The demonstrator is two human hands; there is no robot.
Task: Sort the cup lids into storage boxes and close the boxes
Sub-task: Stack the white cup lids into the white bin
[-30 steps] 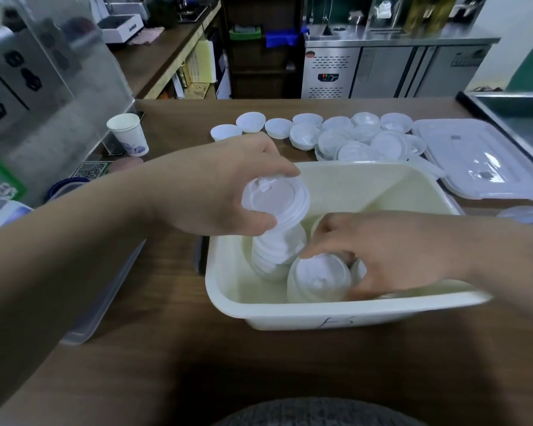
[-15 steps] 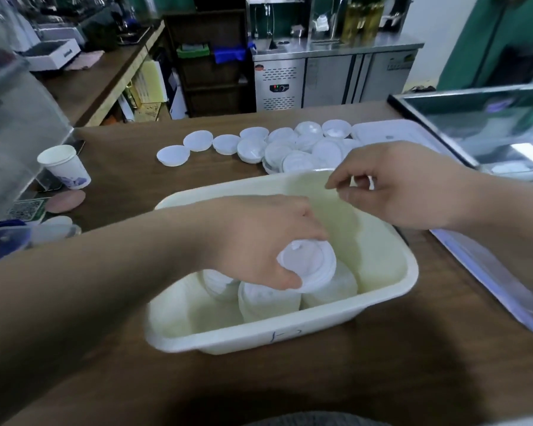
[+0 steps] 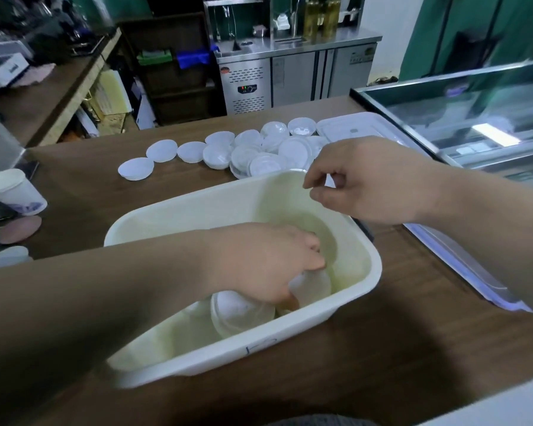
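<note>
Down inside the cream storage box (image 3: 197,207), at its near right corner, grips a stack of cup lids (image 3: 313,285) with the left hand (image 3: 271,262), fingers curled round it, beside another stack (image 3: 237,312) already stowed. Holds the right hand (image 3: 370,182) over the far rim, fingers loosely curled, nothing visible in them. Seems under halfway: leaves many loose lids (image 3: 253,155) on the counter (image 3: 413,348) and the clear box cover (image 3: 360,127) off.

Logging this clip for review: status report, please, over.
Left hand inside storage box, gripping lid stack. Right hand above far rim, loosely curled, empty. Loose lids beyond the box, unsorted. Nothing blocking.
</note>
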